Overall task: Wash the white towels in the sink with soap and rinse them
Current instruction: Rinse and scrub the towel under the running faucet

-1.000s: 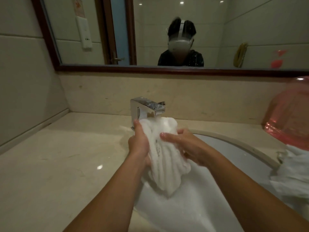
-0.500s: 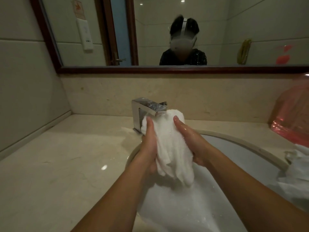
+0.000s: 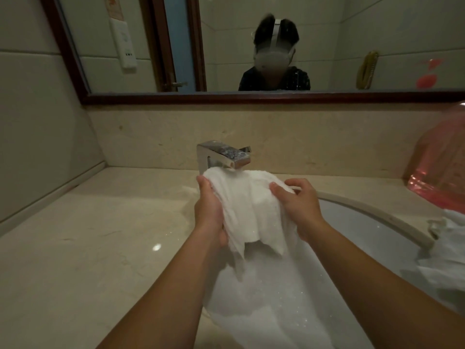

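At a hotel-style basin, I watch both hands work one towel (image 3: 254,210) under the tap (image 3: 222,157). Left of the tap, bare counter (image 3: 83,248) runs to the wall, giving the widest room for an elbow to swing. The left hand (image 3: 210,212) grips the towel's left edge, fingers curled round the cloth just below the spout. The towel hangs bunched between the hands, its top touching the spout's underside and its tails dangling over the suds (image 3: 271,308) that fill the sink (image 3: 392,217). The right hand (image 3: 302,207) pinches the towel's right side, thumb and fingers closed on a fold. To do this step well, I judge, the hands should rub fold against fold and keep the cloth low over the bowl, so drips fall inside the rim. Right of the tap the room is tighter: another towel (image 3: 448,250) lies over the rim, and a pink tub (image 3: 440,170) stands behind it, near enough for a wide right elbow to knock.
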The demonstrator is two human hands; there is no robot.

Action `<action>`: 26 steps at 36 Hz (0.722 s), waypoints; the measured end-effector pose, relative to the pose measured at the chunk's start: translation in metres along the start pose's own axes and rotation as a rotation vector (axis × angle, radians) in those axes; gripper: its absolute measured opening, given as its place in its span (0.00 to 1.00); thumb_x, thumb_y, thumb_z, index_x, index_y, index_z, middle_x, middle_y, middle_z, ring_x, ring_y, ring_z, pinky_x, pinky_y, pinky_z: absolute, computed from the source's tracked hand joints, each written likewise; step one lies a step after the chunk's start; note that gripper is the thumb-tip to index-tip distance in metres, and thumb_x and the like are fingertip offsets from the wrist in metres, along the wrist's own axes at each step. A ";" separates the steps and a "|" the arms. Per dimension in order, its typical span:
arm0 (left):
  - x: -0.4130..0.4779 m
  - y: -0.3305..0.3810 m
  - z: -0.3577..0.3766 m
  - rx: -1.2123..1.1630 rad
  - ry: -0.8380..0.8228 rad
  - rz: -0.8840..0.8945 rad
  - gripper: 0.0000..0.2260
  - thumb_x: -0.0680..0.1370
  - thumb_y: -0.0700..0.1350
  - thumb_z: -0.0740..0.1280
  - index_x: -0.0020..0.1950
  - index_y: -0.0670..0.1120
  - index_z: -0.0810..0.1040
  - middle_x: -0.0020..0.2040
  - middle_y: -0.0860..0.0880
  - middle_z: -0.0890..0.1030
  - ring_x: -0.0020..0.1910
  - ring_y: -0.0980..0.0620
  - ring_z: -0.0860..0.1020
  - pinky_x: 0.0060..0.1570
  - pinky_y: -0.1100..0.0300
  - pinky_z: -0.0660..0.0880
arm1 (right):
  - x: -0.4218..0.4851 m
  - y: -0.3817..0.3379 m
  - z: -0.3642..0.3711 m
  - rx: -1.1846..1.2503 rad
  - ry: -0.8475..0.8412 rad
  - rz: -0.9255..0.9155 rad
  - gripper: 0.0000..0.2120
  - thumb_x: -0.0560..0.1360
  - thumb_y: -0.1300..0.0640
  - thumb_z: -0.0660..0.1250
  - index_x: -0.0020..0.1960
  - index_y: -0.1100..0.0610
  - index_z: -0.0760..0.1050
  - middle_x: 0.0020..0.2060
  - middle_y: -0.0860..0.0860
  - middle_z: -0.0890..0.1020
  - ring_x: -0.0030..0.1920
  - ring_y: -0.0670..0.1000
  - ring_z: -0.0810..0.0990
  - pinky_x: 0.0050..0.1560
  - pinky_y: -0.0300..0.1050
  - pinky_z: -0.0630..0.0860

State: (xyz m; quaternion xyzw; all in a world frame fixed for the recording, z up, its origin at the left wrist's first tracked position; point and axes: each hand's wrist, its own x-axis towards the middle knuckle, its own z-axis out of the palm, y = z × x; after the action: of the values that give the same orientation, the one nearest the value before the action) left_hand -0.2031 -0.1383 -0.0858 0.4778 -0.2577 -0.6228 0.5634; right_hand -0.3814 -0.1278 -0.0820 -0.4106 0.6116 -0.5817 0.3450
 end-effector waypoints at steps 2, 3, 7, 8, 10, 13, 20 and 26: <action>0.007 -0.003 -0.004 -0.024 0.048 0.027 0.55 0.54 0.88 0.58 0.71 0.55 0.79 0.60 0.46 0.87 0.58 0.38 0.85 0.61 0.35 0.81 | -0.001 0.005 0.006 -0.157 0.014 -0.087 0.16 0.77 0.43 0.76 0.59 0.48 0.77 0.58 0.50 0.79 0.55 0.53 0.79 0.50 0.47 0.76; -0.001 0.000 -0.003 0.003 0.088 0.054 0.56 0.54 0.89 0.58 0.71 0.54 0.79 0.61 0.47 0.86 0.59 0.39 0.84 0.61 0.37 0.81 | -0.001 0.008 0.009 -0.249 0.000 -0.110 0.14 0.78 0.41 0.75 0.57 0.46 0.77 0.59 0.52 0.78 0.55 0.53 0.79 0.53 0.48 0.78; -0.047 0.018 0.010 0.255 0.146 0.274 0.33 0.82 0.72 0.56 0.71 0.48 0.76 0.62 0.49 0.79 0.60 0.47 0.78 0.59 0.52 0.74 | -0.010 0.010 0.017 -0.606 -0.081 -0.079 0.15 0.82 0.35 0.62 0.58 0.42 0.81 0.65 0.53 0.80 0.65 0.58 0.78 0.67 0.58 0.75; -0.050 0.015 0.012 0.306 0.137 0.312 0.30 0.84 0.68 0.56 0.73 0.46 0.76 0.63 0.48 0.80 0.60 0.47 0.77 0.57 0.53 0.73 | -0.016 0.006 0.019 -0.698 -0.097 -0.054 0.21 0.83 0.34 0.57 0.62 0.42 0.82 0.68 0.53 0.79 0.69 0.60 0.75 0.70 0.60 0.71; -0.054 0.009 0.016 0.372 0.106 0.359 0.28 0.85 0.66 0.57 0.73 0.46 0.76 0.63 0.47 0.82 0.62 0.47 0.79 0.54 0.55 0.73 | -0.030 -0.007 0.024 -0.740 -0.125 -0.019 0.30 0.84 0.30 0.49 0.69 0.43 0.81 0.72 0.55 0.76 0.73 0.62 0.70 0.74 0.62 0.63; -0.054 0.002 0.022 0.457 0.059 0.363 0.28 0.84 0.67 0.58 0.72 0.47 0.76 0.63 0.48 0.83 0.58 0.51 0.80 0.52 0.58 0.72 | -0.050 -0.026 0.033 -0.320 -0.279 0.023 0.39 0.79 0.22 0.48 0.73 0.45 0.78 0.72 0.55 0.79 0.72 0.59 0.76 0.74 0.62 0.70; -0.065 0.011 0.018 0.546 -0.343 0.336 0.45 0.69 0.81 0.46 0.62 0.53 0.86 0.55 0.50 0.89 0.56 0.53 0.86 0.60 0.55 0.81 | -0.045 -0.023 0.010 0.497 -0.589 0.284 0.28 0.79 0.36 0.67 0.58 0.62 0.85 0.54 0.64 0.86 0.54 0.62 0.86 0.64 0.59 0.79; -0.043 0.011 0.011 0.347 0.005 0.388 0.32 0.89 0.59 0.52 0.45 0.38 0.85 0.42 0.41 0.88 0.42 0.44 0.87 0.41 0.53 0.84 | -0.023 -0.013 -0.008 0.680 -0.484 0.383 0.25 0.76 0.50 0.59 0.62 0.67 0.81 0.54 0.67 0.84 0.51 0.66 0.84 0.64 0.60 0.74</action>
State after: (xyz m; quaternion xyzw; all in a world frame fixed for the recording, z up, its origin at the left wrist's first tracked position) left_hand -0.2120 -0.1029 -0.0587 0.5104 -0.4462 -0.4486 0.5824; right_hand -0.3773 -0.1037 -0.0698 -0.2777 0.3528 -0.5623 0.6944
